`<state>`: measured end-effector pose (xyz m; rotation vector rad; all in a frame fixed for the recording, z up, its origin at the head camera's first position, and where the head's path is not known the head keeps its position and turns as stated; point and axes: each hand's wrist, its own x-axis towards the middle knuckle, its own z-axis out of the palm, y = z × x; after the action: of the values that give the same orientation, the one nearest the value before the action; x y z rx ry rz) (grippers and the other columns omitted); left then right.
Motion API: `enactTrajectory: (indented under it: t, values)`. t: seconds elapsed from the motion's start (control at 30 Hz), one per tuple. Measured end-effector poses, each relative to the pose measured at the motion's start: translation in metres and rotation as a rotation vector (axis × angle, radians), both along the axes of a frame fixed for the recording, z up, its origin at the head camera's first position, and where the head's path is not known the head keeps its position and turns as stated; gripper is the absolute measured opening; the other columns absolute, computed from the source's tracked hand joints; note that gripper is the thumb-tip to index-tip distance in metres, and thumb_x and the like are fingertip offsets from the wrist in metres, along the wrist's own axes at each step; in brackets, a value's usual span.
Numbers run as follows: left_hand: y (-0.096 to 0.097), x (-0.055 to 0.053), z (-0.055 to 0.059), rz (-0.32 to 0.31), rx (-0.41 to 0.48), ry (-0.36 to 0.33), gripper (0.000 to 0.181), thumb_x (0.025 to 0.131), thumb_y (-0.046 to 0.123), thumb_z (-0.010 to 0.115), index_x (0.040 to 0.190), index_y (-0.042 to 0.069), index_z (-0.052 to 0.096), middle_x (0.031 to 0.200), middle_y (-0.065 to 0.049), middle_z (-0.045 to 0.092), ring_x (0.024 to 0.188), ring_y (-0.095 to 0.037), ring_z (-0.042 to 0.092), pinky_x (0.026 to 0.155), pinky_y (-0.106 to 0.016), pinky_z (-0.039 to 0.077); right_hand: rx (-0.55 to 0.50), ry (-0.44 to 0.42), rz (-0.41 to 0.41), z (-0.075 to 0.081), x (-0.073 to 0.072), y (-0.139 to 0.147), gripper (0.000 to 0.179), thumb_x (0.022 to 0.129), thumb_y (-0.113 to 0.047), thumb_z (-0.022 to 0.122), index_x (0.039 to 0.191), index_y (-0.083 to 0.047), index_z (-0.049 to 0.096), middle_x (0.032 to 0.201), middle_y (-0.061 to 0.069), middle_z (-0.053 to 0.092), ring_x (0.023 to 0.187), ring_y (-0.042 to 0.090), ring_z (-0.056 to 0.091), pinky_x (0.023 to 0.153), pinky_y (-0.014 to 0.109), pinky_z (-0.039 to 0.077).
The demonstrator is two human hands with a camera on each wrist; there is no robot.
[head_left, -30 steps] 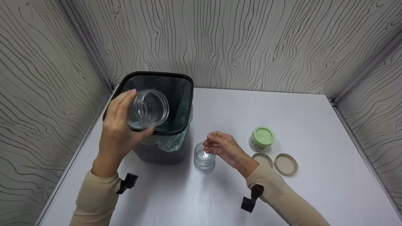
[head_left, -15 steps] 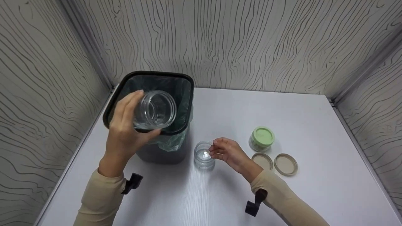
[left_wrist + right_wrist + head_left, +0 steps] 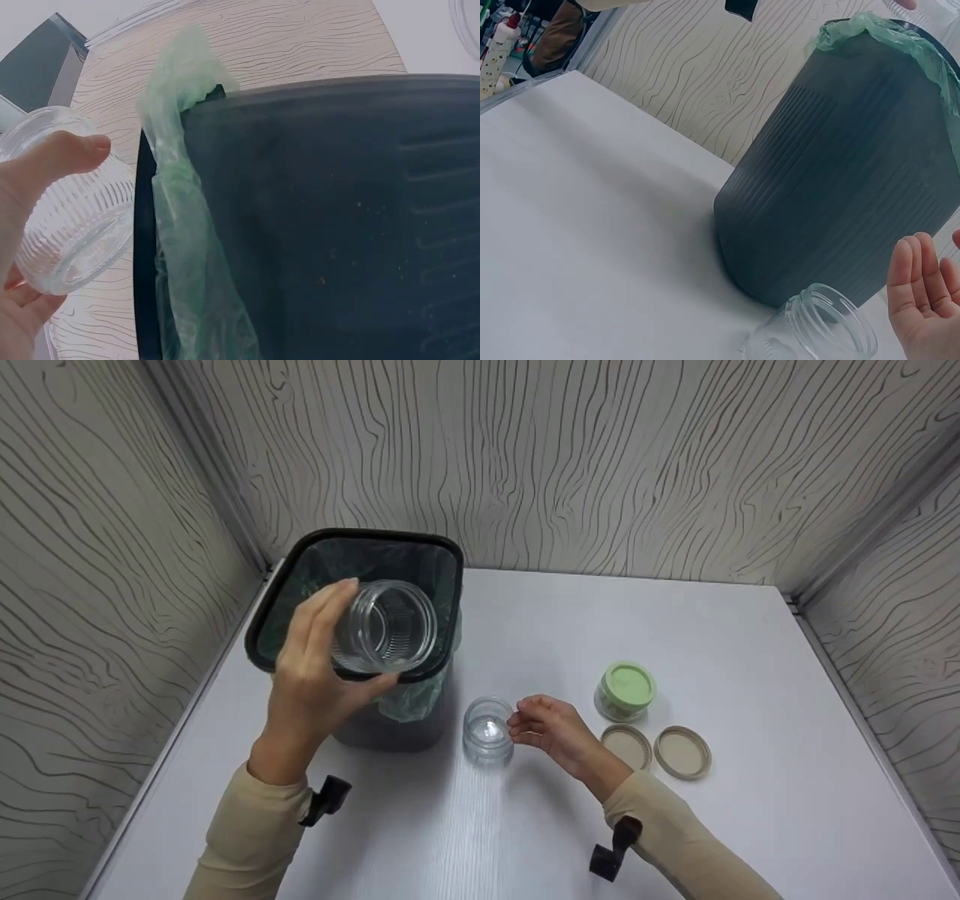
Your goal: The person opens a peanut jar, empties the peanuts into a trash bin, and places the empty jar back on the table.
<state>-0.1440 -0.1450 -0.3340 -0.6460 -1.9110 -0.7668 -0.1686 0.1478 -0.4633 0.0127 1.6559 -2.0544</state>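
My left hand (image 3: 307, 671) grips a clear ribbed glass jar (image 3: 394, 626) over the mouth of a dark trash bin (image 3: 394, 735). The jar is tilted, its open mouth turned toward the head camera, and it has no lid. In the left wrist view the thumb and fingertips hold the sides of the jar (image 3: 82, 217). My right hand (image 3: 553, 733) hovers beside a second clear jar (image 3: 487, 735) that stands lidless on the table. Its fingers are loosely bent, with nothing in them; the right wrist view shows the hand (image 3: 926, 300) just right of that jar (image 3: 817, 330).
A green liner (image 3: 412, 701) hangs over the bin's rim. To the right stand a jar with a green lid (image 3: 628, 686) and two beige lids, one (image 3: 626, 746) beside the other (image 3: 682, 752), on the white table (image 3: 757, 660). Patterned panels (image 3: 525, 465) enclose the back and sides.
My left hand has moved right over the bin with the jar, whose mouth now faces the camera more. My right hand has drawn slightly right and nearer, away from the standing jar.
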Motion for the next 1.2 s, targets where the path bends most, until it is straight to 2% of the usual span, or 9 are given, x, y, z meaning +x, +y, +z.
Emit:
enactTrajectory:
  t: [0.27, 0.7, 0.97, 1.2]
  values:
    - [0.009, 0.000, -0.003, -0.028, 0.034, -0.026, 0.092, 0.048, 0.008, 0.093, 0.129, -0.008, 0.052, 0.126, -0.025, 0.057, 0.124, -0.029, 0.054, 0.116, -0.020, 0.037, 0.025, -0.021, -0.015, -0.008, 0.003, 0.005, 0.009, 0.097, -0.012, 0.049, 0.091, -0.013, 0.055, 0.079, -0.005, 0.066, 0.077, 0.007, 0.065, 0.076, 0.021, 0.058]
    - [0.025, -0.004, -0.006, -0.085, 0.049, 0.015, 0.094, 0.045, 0.006, 0.094, 0.128, -0.008, 0.052, 0.125, -0.023, 0.058, 0.124, -0.026, 0.054, 0.115, -0.021, 0.038, 0.023, -0.036, -0.019, -0.015, 0.006, 0.007, 0.011, 0.097, -0.012, 0.048, 0.090, -0.014, 0.056, 0.078, -0.006, 0.067, 0.076, 0.006, 0.065, 0.075, 0.021, 0.058]
    - [0.036, -0.003, -0.004, -0.109, 0.082, -0.030, 0.090, 0.049, 0.009, 0.093, 0.127, -0.009, 0.052, 0.126, -0.024, 0.057, 0.125, -0.027, 0.054, 0.115, -0.024, 0.039, 0.027, -0.056, -0.046, -0.016, 0.007, 0.010, 0.008, 0.096, -0.012, 0.050, 0.090, -0.013, 0.056, 0.079, -0.005, 0.066, 0.076, 0.007, 0.064, 0.075, 0.021, 0.058]
    - [0.045, -0.003, -0.006, -0.138, 0.093, -0.018, 0.091, 0.049, 0.012, 0.093, 0.127, -0.010, 0.052, 0.126, -0.024, 0.058, 0.125, -0.027, 0.054, 0.116, -0.024, 0.039, 0.007, -0.071, -0.047, -0.018, 0.008, 0.014, 0.010, 0.097, -0.012, 0.050, 0.089, -0.015, 0.057, 0.079, -0.006, 0.066, 0.077, 0.006, 0.064, 0.076, 0.021, 0.058]
